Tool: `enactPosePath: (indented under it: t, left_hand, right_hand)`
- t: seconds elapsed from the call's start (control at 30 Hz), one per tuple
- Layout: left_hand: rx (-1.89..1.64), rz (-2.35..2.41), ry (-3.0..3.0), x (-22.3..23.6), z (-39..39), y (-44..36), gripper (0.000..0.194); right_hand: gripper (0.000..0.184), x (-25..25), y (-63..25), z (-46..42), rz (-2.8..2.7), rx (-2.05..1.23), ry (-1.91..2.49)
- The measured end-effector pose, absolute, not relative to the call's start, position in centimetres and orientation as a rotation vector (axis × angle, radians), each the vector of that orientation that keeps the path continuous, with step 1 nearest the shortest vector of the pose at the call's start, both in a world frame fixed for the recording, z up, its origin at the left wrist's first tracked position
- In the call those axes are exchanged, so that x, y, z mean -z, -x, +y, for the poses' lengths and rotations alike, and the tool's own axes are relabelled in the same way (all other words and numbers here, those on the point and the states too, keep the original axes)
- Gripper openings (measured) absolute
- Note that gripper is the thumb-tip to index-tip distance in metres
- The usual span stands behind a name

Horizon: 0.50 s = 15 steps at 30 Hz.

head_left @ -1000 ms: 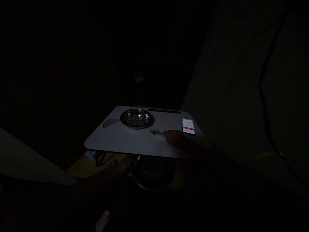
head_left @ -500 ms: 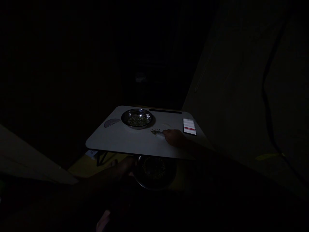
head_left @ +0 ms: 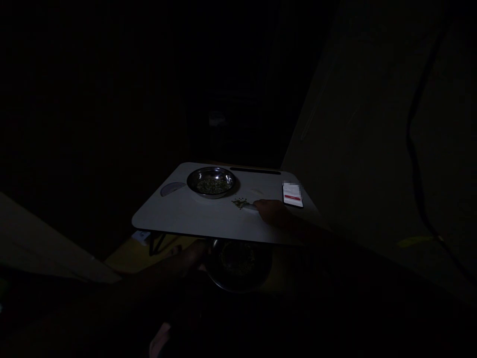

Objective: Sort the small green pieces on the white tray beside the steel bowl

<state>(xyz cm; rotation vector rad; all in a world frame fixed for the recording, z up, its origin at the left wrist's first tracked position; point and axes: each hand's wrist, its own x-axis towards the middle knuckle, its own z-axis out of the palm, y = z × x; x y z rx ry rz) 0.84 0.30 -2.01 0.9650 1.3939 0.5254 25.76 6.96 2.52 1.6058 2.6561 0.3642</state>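
My right hand (head_left: 275, 213) is closed on the end of a pale flat piece (head_left: 250, 207), whose kind I cannot make out. That piece lies low over the white folding table (head_left: 194, 219), its tip touching a small heap of greenish seeds or grains (head_left: 239, 202). Just under the table's near edge, my left hand (head_left: 196, 253) grips the left side of a metal bowl (head_left: 223, 286); its fingers are partly lost in the dark. Greenish bits line that bowl. On the tabletop, a second shiny steel bowl (head_left: 211, 195) holds more of the same bits.
A lit phone (head_left: 292, 195) lies at the table's right side. Near the left edge is a protractor-like half-disc (head_left: 172, 189). A dark slot (head_left: 255, 170) runs along the far edge. The wall (head_left: 365, 164) with a hanging cable (head_left: 412, 149) stands on the right.
My right hand and the pale piece have shifted slightly over the seeds. The view has moved a little. My left hand and the lower bowl stay about where they were.
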Motion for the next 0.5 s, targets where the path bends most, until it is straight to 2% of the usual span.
enactPosePath:
  t: [0.5]
  left_hand:
    - [-0.493,1.434,-0.932,1.1,0.1,-1.2,0.009]
  right_hand:
    - [0.033,-2.1,-26.6,6.7,2.728,-0.386,-1.529]
